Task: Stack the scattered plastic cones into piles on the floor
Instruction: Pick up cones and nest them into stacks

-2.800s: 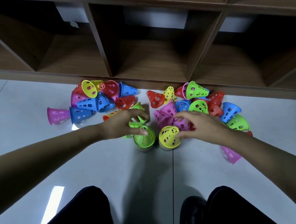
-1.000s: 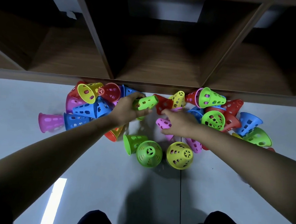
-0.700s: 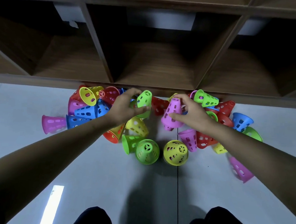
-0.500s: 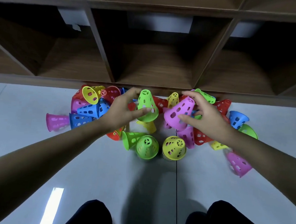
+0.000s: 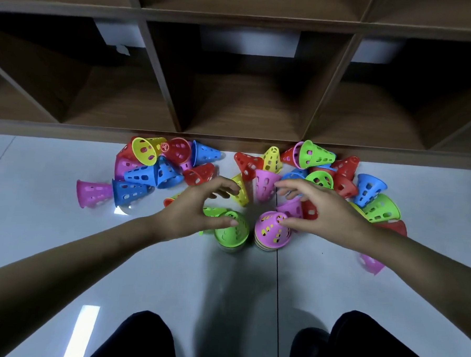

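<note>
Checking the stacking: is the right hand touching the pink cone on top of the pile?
Touching: the head view shows the right hand's thumb resting on the pink cone.

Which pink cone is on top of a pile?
The pink cone under the right hand, capping the right pile with yellow showing through its holes. The other pink ones lie loose.

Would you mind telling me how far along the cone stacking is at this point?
Early stage. Done: two short piles stand on the floor, one topped by a green cone and one by a pink cone. In hand: the left hand and right hand are open over those piles, thumbs touching the top cones. Left: most cones lie scattered by the shelf, like the blue cone.
</note>
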